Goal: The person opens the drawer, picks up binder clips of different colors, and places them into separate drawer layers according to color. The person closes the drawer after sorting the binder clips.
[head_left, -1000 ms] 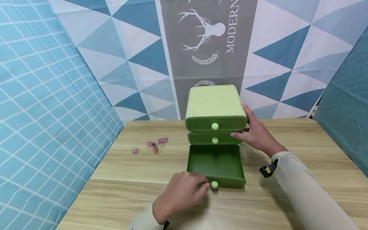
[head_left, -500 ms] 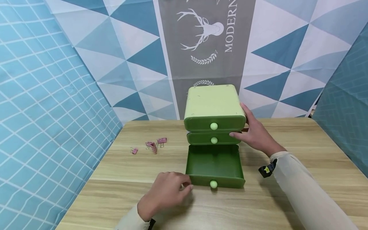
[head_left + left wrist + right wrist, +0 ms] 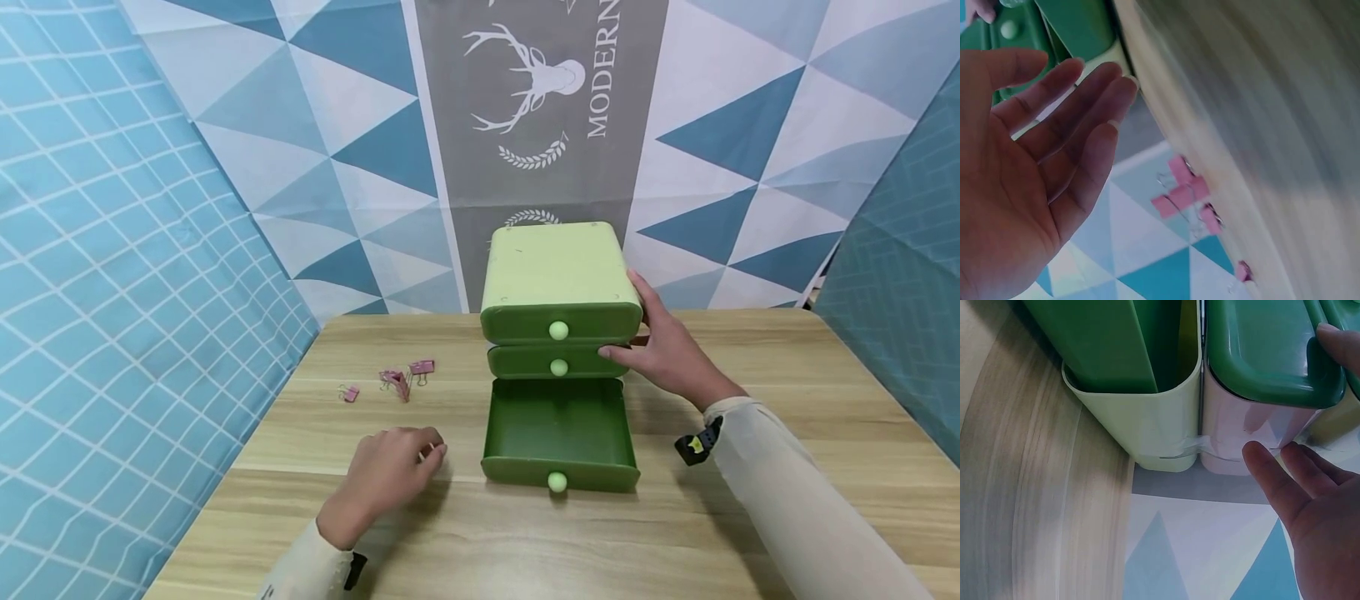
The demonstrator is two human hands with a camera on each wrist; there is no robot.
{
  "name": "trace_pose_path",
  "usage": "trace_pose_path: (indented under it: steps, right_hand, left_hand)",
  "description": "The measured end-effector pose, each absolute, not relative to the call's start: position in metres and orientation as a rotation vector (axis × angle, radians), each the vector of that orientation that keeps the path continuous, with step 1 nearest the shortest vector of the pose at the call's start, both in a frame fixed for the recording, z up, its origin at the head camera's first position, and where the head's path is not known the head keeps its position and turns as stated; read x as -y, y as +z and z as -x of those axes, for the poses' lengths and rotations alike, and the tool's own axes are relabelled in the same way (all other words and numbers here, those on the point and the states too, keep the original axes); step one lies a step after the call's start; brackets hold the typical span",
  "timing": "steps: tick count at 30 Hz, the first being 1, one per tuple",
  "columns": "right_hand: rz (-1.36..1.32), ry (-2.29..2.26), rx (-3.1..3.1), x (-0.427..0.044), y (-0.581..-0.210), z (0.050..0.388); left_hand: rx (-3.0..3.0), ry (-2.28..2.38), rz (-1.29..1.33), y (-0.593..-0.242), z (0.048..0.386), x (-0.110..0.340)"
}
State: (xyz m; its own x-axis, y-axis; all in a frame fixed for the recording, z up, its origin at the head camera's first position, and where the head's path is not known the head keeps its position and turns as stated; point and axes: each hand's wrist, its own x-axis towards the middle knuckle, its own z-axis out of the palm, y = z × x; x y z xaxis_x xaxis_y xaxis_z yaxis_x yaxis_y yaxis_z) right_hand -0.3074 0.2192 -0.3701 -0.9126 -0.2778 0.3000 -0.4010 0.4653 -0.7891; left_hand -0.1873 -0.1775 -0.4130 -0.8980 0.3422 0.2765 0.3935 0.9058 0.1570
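A stacked drawer unit (image 3: 555, 267) has a pale top and green drawers with round pale knobs. Its bottom drawer (image 3: 558, 425) is pulled out and nothing lies in it. My right hand (image 3: 667, 350) rests against the unit's right side, thumb on the front of the middle drawer (image 3: 525, 362). In the right wrist view its fingers (image 3: 1269, 478) extend along the pinkish side wall. Left of the drawer, my left hand (image 3: 390, 471) is over the table with loosely bent fingers and holds nothing. Several pink binder clips (image 3: 396, 382) lie beyond it; the left wrist view shows these clips (image 3: 1180, 195) too.
The wooden table (image 3: 600, 550) ends at a patterned cloth backdrop (image 3: 360, 158) behind the drawer unit. A blue checked cloth (image 3: 135, 292) borders the left side, and a teal cloth (image 3: 892, 292) the right.
My left hand has moved left from the bottom drawer's knob, past the drawer's corner, toward the binder clips. My right hand and the drawers stay where they were.
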Motion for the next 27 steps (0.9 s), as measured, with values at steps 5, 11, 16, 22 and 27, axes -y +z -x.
trace_pose_path:
  steps: [5, 11, 16, 22, 27]
  right_hand:
    - [-0.619, 1.447, 2.567, -0.213, -0.358, 0.294]
    - [-0.641, 1.463, 2.553, -0.209, -0.346, 0.282]
    - [-0.629, 1.456, 2.56, -0.21, -0.346, 0.283]
    - [-0.613, 1.455, 2.559, -0.21, -0.349, 0.284]
    - [-0.614, 1.463, 2.554, -0.209, -0.348, 0.283]
  left_hand:
    - [2.824, -0.306, 0.423, -0.417, 0.196, 0.193]
    - [2.77, -0.297, 0.315, -0.422, 0.21, 0.209]
    - [2.717, -0.282, 0.243, -0.426, 0.226, 0.221]
    - [2.745, -0.276, 0.102, -0.423, 0.243, 0.229]
    - [2.791, -0.301, 0.049, -0.423, 0.254, 0.231]
